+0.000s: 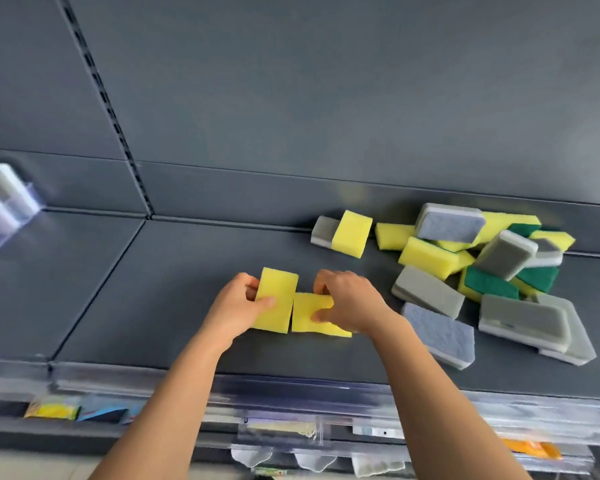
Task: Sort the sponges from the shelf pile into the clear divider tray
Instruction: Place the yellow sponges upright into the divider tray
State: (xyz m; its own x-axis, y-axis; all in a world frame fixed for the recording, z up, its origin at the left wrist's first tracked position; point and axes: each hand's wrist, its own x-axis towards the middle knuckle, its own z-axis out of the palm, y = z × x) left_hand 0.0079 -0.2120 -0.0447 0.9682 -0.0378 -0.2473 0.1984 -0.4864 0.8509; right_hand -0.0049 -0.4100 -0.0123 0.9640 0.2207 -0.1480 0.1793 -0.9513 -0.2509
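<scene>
My left hand (245,303) grips a yellow sponge (278,289) standing on its edge on the dark shelf (160,292). My right hand (347,299) pinches a second yellow sponge (307,318) right beside it; the two sponges touch. To the right lies the pile of sponges (482,265): yellow, green-backed, grey and blue-grey ones, loosely heaped. A yellow sponge (352,233) leans on a grey one near the back wall. The clear divider tray (0,206) shows at the far left edge, blurred, with white pieces in it.
The shelf's front edge carries a clear plastic rail (291,389). Below it hang packaged goods (51,410) and cloths (312,459) on a lower level. A slotted upright (101,95) runs up the grey back wall.
</scene>
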